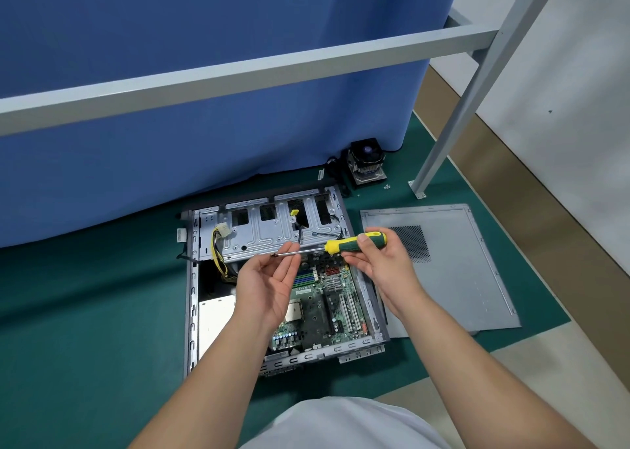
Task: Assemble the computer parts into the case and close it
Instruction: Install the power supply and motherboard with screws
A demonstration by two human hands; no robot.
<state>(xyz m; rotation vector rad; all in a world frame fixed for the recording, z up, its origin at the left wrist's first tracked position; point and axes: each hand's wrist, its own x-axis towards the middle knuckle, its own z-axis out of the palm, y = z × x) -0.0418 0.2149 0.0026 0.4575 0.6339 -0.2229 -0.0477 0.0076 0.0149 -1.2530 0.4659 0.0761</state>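
The case [191, 278] lies open on its side on the green mat [85, 312] covering the tabletop, with the motherboard [327, 298] seated inside and the drive cage [266, 230] at the far end. A yellow-and-black cable bundle [216, 254] hangs at the cage's left side.

The right hand [378, 261] holds the screwdriver [354, 242] by its green-and-yellow handle, fingers [366, 246] closed around it, with the shaft pointing left and roughly level above the case. The left hand [269, 285] is palm-up with its fingers loosely apart — fingertips at the shaft near the tip. Whether they pinch it or a screw cannot be told; the tip is too small to read.

The side panel [460, 271] lies flat on the mat just right of the case, vent grille facing up, and its left edge is partly hidden by the right wrist. The CPU cooler [366, 167] sits on the mat beyond the case's far right corner, against the blue curtain [204, 73] — well apart from the board. A few small screws [387, 186] lie on the mat just right of the cooler.

A grey metal frame [238, 73] crosses the view in front of the curtain, and its leg bolts to the mat at right.
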